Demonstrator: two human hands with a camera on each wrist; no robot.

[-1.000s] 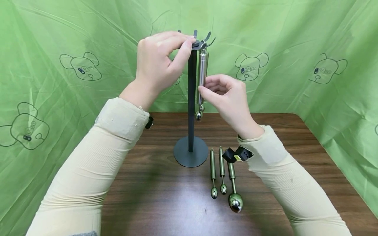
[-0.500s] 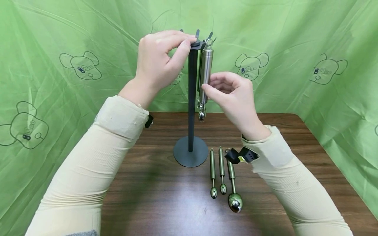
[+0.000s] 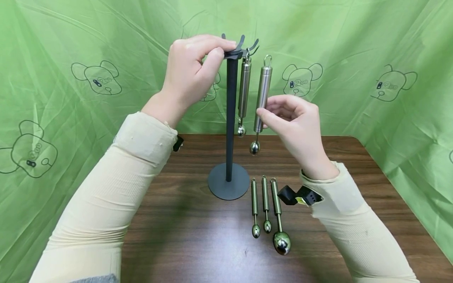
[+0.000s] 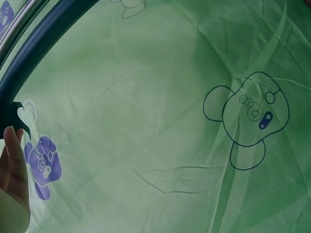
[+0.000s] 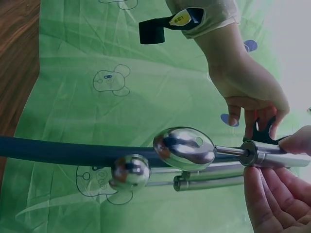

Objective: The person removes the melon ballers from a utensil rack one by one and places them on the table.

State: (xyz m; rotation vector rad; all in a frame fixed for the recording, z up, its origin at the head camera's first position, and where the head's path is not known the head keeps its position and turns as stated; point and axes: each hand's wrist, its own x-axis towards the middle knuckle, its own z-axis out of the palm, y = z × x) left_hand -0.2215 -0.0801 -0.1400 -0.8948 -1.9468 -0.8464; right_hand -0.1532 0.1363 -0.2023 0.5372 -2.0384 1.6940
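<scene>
My right hand (image 3: 297,125) pinches a steel melon baller (image 3: 263,92) by its handle, between thumb and fingers. Its wire loop points up, apart from the stand's hooks, and its small scoop hangs below. The right wrist view shows a hole in the shiny scoop (image 5: 184,148). My left hand (image 3: 198,63) grips the top of the dark hook stand (image 3: 231,129), thumb at the side and fingers over the hub. From a hook on the stand's right hangs another steel melon baller (image 3: 244,88); the right wrist view shows two handles behind the held one.
Three more steel scoops lie side by side on the brown wooden table (image 3: 184,236), including a large scoop (image 3: 282,241) at the right. The stand's round base (image 3: 216,184) sits to their left. A green cloth (image 3: 141,39) surrounds the table.
My right hand has drawn the melon baller right and slightly down, away from the stand and the hanging one. My left hand stays at the stand's top, whose hooks have shifted slightly right.
</scene>
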